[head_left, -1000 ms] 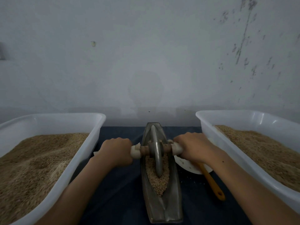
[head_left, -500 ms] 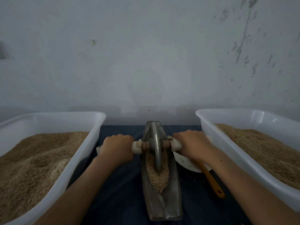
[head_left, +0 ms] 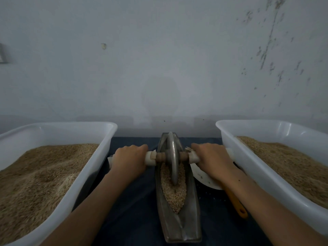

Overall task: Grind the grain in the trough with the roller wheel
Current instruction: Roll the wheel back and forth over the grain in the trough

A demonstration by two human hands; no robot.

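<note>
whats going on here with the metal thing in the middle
A person is grinding grain. The left hand and right hand each grip one end of the axle through the grey metal roller wheel, which stands upright in the narrow boat-shaped metal trough, towards its far end. Pale brown grain lies in the groove. A grain-filled white plastic tub sits on each side.

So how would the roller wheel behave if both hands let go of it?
The roller wheel is a thin disc standing on edge, so it would probably tip sideways. The trough walls might catch its axle. It looks like metal, so likely heavy.
</note>
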